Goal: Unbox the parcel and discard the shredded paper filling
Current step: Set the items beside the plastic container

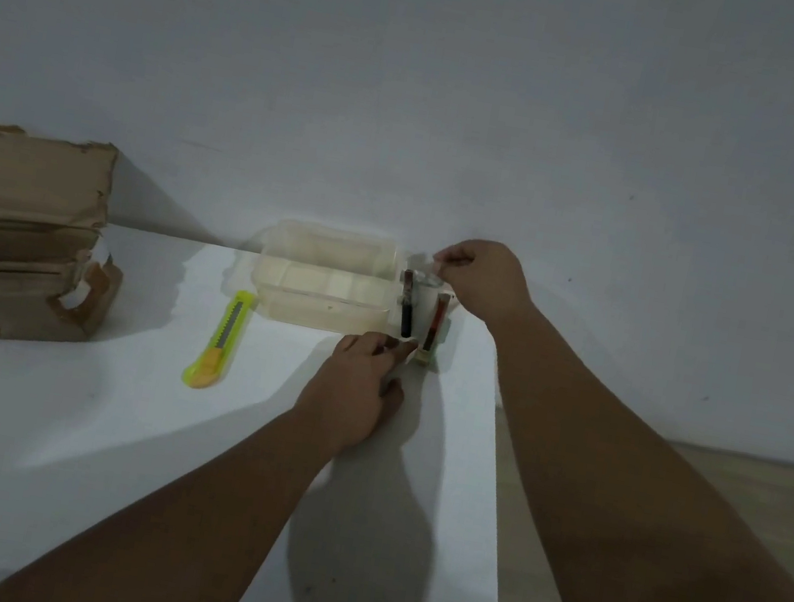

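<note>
Toward the far right corner of the worktop (52, 428), I am working on a small clear-wrapped packet (422, 276) that is holding two dark tubes (406, 310), just beside the right end of a translucent plastic container (324, 289). My right hand (482, 278) is pinching the clear film at the packet's far end and my left hand (362, 378) is pinching its near end, so both are clamped on it. The torn cardboard parcel (16, 230) is sitting at the far left edge, well apart from my hands, and a yellow utility knife (219, 340) is lying between it and the container. I am judging this to be the unwrapping of the contents, with the filling not yet dealt with, since no shredded paper is showing anywhere. Next I am expecting to need a steady, opposed pull to part the film, then a reach back to the parcel. No label or writing is coming through legibly on anything.
</note>
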